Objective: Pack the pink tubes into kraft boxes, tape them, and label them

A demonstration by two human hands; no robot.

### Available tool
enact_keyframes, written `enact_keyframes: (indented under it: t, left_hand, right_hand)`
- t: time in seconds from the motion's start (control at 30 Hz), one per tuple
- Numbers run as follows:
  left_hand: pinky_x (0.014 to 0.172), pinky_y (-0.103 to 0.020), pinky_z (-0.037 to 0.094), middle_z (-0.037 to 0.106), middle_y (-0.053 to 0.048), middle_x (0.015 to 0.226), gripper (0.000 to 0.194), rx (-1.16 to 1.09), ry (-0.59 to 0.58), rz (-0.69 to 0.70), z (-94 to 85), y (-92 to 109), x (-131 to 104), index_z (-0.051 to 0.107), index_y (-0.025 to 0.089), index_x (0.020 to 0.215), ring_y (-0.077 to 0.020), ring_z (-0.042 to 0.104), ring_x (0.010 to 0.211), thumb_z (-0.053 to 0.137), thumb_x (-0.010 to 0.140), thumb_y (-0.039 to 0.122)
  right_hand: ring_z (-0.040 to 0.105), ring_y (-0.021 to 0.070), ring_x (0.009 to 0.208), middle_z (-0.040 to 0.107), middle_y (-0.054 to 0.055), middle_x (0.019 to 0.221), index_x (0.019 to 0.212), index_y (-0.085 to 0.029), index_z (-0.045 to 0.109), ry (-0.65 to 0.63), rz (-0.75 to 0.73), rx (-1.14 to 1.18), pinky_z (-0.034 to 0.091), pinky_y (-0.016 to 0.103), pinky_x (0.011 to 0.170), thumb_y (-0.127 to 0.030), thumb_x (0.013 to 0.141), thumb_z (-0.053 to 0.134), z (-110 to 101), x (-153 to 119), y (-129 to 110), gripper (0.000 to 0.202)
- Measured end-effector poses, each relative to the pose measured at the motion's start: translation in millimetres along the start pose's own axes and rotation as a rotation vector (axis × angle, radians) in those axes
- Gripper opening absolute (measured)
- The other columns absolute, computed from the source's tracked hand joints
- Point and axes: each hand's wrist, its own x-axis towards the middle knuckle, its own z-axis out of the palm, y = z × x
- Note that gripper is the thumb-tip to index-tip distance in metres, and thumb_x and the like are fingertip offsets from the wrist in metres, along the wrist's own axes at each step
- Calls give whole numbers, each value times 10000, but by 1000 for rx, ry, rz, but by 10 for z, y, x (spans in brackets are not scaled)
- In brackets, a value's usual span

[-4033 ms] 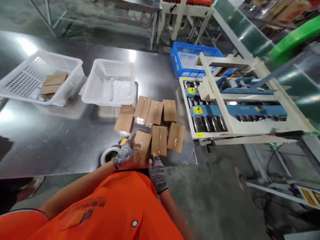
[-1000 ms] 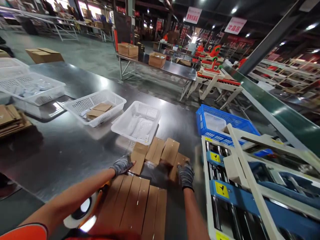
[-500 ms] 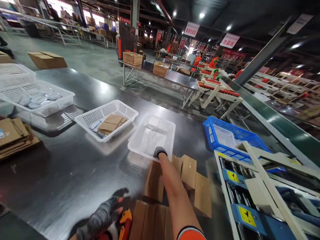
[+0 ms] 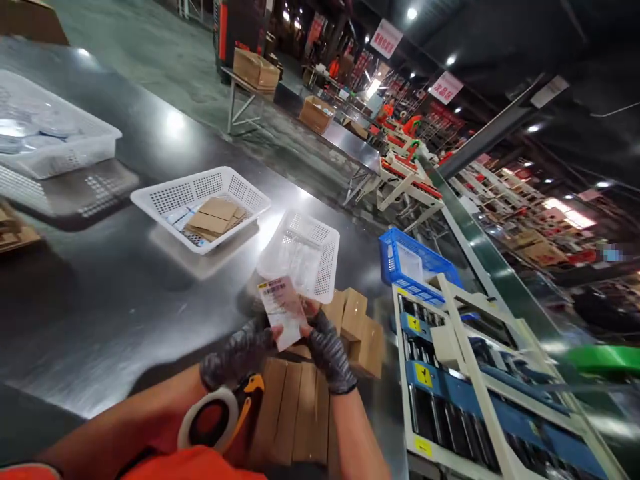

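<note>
A pale, flat barcoded slip (image 4: 283,315) is held up between my two gloved hands, above the brown cartons. My left hand (image 4: 240,350), in a grey fingerless glove, pinches its lower left side. On the right edge, the fingers of my right hand (image 4: 327,350) are closed, gloved the same way. Just beyond the slip lies a white perforated basket (image 4: 327,257) with clear plastic packets inside. A tape dispenser (image 4: 213,420) with a yellow-orange head lies below my left hand. Brown cartons (image 4: 295,413) stand in a row beneath my hands.
Another white basket (image 4: 227,177) holds folded cardboard pieces. A third basket (image 4: 95,150), with round clear-wrapped items, is at the left on the metal table (image 4: 165,293). More cartons (image 4: 367,340) stand right of my hands. A roller conveyor (image 4: 435,407) and blue crate (image 4: 393,257) are farther right.
My right hand has drawn back from the near white basket and now holds the slip. My left hand has risen from beside the tape dispenser to grip it too. The view has turned right.
</note>
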Motion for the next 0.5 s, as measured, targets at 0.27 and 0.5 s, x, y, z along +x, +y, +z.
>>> enact_keyframes:
  t: [0.27,0.5]
  left_hand:
    - [1257,-612,603,873,-197,1399,1144,129,41,72,-46,-167,-838,847,221,1421,-505,785,1360,803,697,1106]
    - [867,-431,637,832,-94,1041,974,187,256,78,-690,-759,-1812,852,242,1074,-309,716,932,831,623,1105]
  right_hand:
    - [855,406,1159,910,162,1171,1056,-373,890,-108,-418,-661,658,718,1197,-523,1070,653,579,-260,539,281]
    - [858,395,775,871,247,866,865,-256,914,-131,-762,-461,771,590,814,-957,1100,363,1366,178,717,922]
